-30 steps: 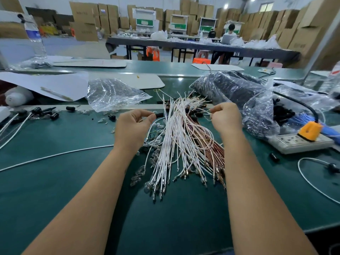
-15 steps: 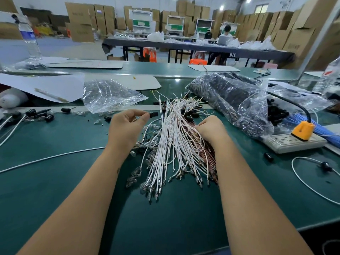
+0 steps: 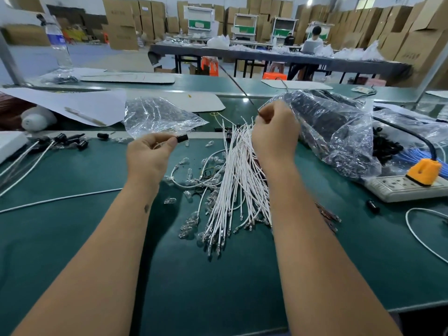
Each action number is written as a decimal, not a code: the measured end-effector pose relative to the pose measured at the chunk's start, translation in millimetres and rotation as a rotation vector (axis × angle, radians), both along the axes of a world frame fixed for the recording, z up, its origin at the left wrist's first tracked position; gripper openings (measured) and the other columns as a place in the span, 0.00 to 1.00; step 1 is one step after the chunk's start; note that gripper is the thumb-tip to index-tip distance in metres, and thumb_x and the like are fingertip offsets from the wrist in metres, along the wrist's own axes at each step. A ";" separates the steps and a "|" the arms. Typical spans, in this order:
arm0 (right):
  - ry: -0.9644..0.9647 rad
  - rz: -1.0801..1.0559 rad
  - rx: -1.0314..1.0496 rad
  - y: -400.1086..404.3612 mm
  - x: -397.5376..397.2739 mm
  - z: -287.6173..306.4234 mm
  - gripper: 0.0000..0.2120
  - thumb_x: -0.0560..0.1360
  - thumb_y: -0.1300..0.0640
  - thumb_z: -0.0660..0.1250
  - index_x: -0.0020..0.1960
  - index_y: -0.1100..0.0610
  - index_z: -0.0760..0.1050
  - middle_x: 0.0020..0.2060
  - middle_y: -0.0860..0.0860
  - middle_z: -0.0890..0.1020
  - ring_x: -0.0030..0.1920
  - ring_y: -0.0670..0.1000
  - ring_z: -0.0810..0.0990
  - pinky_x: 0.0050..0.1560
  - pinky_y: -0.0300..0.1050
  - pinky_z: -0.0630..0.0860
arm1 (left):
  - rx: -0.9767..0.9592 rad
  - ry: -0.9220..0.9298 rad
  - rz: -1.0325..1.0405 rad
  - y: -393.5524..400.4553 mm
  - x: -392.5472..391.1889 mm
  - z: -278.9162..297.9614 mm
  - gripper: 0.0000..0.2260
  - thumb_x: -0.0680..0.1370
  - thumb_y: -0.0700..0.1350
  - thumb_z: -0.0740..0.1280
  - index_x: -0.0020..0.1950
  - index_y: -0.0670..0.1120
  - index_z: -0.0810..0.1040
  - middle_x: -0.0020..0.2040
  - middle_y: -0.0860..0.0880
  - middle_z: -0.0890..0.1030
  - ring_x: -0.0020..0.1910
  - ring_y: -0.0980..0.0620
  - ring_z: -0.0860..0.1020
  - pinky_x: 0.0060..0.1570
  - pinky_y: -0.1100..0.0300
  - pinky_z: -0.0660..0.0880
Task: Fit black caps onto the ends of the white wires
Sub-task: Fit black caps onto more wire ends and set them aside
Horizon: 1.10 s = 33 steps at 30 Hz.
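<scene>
Head view shows the left hand (image 3: 148, 157) pinching a black cap (image 3: 182, 138) at its fingertips, open end turned toward the right hand (image 3: 275, 135), which pinches one wire end, likely for mating. Below that hand, white wires (image 3: 238, 180) fan across the worktop (image 3: 218, 275). Beyond it, a clear bag (image 3: 332, 132) holds dark parts.

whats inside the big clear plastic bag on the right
The crinkled clear plastic bag holds a dark mass of small black parts, likely caps; glare and folds hide the details. The right hand covers its left edge.
</scene>
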State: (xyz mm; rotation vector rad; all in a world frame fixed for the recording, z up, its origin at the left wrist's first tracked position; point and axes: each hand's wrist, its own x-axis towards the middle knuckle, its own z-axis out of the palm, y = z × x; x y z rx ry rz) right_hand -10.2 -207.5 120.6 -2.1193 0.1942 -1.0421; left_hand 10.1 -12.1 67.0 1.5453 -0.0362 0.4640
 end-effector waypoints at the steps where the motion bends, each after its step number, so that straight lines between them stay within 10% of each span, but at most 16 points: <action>1: -0.023 0.065 0.014 15.5 1.8 -1.4 0.07 0.76 0.69 0.62 0.51 0.61 0.76 0.42 0.49 0.77 0.42 0.45 0.74 0.38 0.23 0.68 | 0.008 -0.010 -0.016 -0.1 -1.3 -1.3 0.02 0.75 0.40 0.71 0.47 0.44 0.82 0.30 0.54 0.74 0.26 0.63 0.69 0.29 0.69 0.68; 9: 0.139 0.374 0.213 52.8 7.0 -50.8 0.10 0.81 0.54 0.62 0.56 0.48 0.80 0.48 0.52 0.80 0.42 0.53 0.77 0.50 0.58 0.78 | 0.046 -0.021 -0.017 -0.9 1.5 -7.3 0.07 0.75 0.43 0.72 0.38 0.54 0.81 0.24 0.61 0.72 0.26 0.60 0.65 0.27 0.68 0.64; 13: 0.010 0.281 0.133 45.3 9.5 -50.4 0.10 0.80 0.62 0.62 0.55 0.59 0.81 0.44 0.47 0.73 0.43 0.54 0.77 0.44 0.43 0.74 | 0.061 0.007 -0.019 1.9 3.4 -9.7 0.07 0.76 0.43 0.71 0.39 0.53 0.81 0.30 0.51 0.70 0.27 0.57 0.64 0.27 0.64 0.62; 24: 0.124 0.207 0.238 48.1 3.2 -50.2 0.06 0.73 0.53 0.68 0.39 0.43 0.82 0.40 0.44 0.67 0.47 0.47 0.69 0.63 0.52 0.64 | 0.097 0.130 -0.043 5.1 1.3 -7.8 0.06 0.78 0.41 0.67 0.42 0.51 0.79 0.42 0.46 0.75 0.36 0.54 0.69 0.35 0.64 0.68; 33: 0.172 0.184 0.165 46.0 4.6 -53.0 0.13 0.71 0.54 0.67 0.29 0.45 0.73 0.40 0.43 0.65 0.49 0.48 0.66 0.55 0.46 0.57 | 0.149 0.128 -0.077 4.6 0.8 -8.1 0.07 0.78 0.42 0.67 0.41 0.52 0.79 0.39 0.50 0.77 0.37 0.57 0.72 0.30 0.76 0.69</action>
